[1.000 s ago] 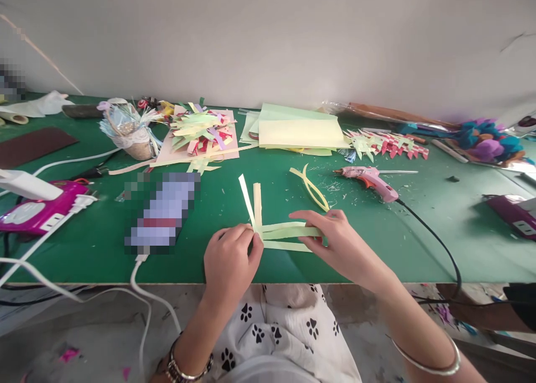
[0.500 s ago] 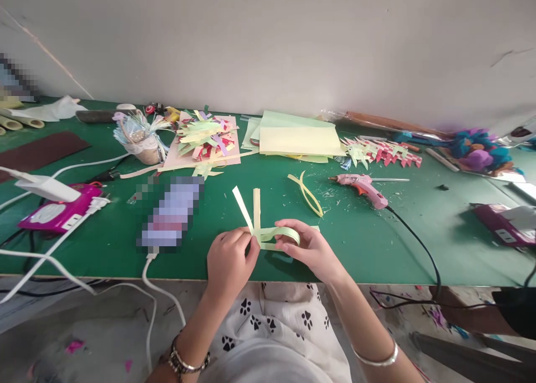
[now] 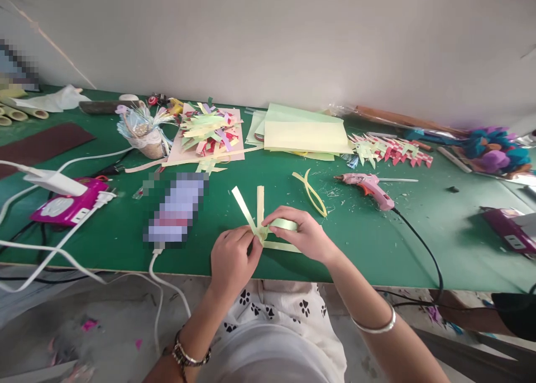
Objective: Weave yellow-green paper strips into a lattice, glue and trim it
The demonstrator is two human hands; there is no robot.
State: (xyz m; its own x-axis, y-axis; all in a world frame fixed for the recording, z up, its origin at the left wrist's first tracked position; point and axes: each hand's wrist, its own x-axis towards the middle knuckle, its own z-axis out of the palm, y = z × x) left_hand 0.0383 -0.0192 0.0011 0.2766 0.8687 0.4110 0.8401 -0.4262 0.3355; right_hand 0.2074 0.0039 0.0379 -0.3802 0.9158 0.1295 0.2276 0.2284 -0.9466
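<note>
My left hand [image 3: 237,257] pinches the crossing of several pale green and yellow paper strips [image 3: 260,204] near the table's front edge. Two strip ends stick up and away from my fingers, and another lies to the right. Close beside it, my right hand [image 3: 299,232] grips a looped green strip [image 3: 285,224], its fingertips at the crossing. Beyond my right hand lies a separate curved yellow strip [image 3: 310,192]. A pink glue gun [image 3: 368,187] rests to the right of it.
On the green table [image 3: 419,232] are a blurred phone [image 3: 178,207], magenta power strips [image 3: 71,201], cables, a small decorated basket [image 3: 146,140], a pile of paper scraps [image 3: 211,129], stacked paper sheets [image 3: 307,134] and woven red-green paper [image 3: 393,148].
My right hand has moved left and its fingertips now meet the strips at my left hand. The green loop has moved with it and looks flatter. The view has shifted slightly.
</note>
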